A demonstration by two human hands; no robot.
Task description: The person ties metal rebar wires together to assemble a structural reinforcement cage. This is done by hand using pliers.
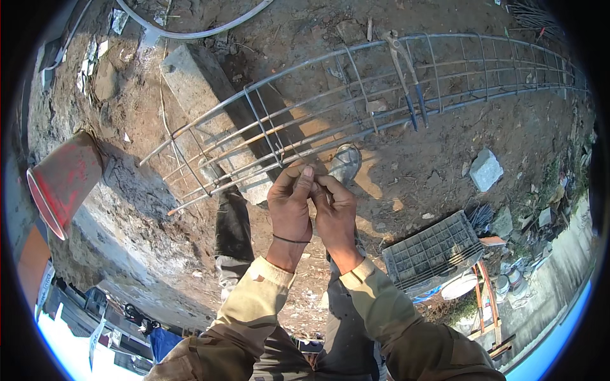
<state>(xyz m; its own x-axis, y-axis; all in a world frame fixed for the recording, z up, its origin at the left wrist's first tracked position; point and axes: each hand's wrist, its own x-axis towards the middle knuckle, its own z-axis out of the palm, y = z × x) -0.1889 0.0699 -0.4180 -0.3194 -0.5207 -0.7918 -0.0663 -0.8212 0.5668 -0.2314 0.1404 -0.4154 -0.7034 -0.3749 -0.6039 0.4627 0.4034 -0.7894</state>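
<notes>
A long steel rebar cage (310, 151) runs from the middle left to the far right, its bars joined by square stirrups. Close to its near bar, my left hand (289, 206) and my right hand (335, 216) meet with fingertips pinched together. Whatever lies between the fingers is too small or hidden to make out. Across the cage, to the right of my hands, rest pincers (410, 79) with dark blue handle ends. A grey concrete block (190, 79) lies beneath the cage's left part.
A worn red bucket (73, 174) lies tipped at the left. On the right are a pale stone (486, 170) and a grey gridded crate (432, 254). A pale hose (197, 33) curves along the far edge. My boot (345, 164) stands beside the near bar.
</notes>
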